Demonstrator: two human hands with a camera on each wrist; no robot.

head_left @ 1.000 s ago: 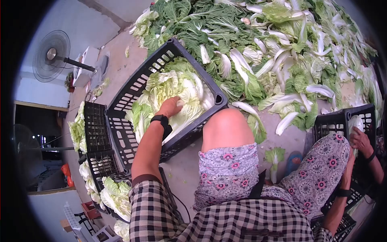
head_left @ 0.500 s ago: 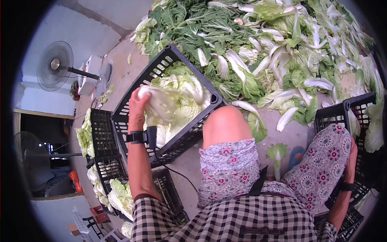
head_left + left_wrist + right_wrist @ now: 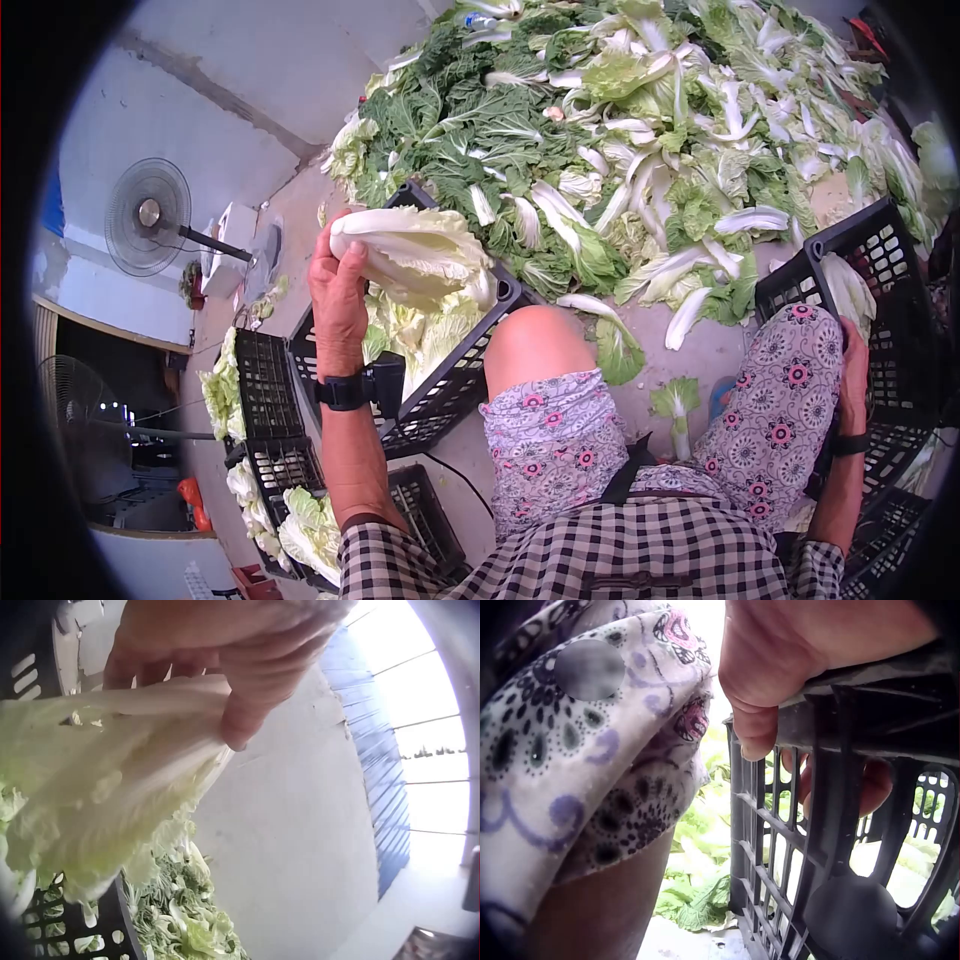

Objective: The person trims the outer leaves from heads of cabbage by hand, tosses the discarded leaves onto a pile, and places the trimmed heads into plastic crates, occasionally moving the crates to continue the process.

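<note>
Since its leaves (image 3: 440, 245) look fragile, the cabbage (image 3: 410, 262) is aptly gripped at the stiffer base (image 3: 350, 228) by the left hand (image 3: 337, 295), a crate (image 3: 892, 712) by the right hand (image 3: 787, 660).

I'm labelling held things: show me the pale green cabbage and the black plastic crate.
Pale green cabbage (image 3: 418, 252), head view: middle of its leafy side.
Black plastic crate (image 3: 904, 724), right wrist view: its upper wall.

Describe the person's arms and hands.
The left hand and right hand are ungloved. The short sleeves are checked black and off-white, dark-edged. A black left wristband carries a boxy black device, from which a dark cable seems to run; the right wristband is black too.
</note>
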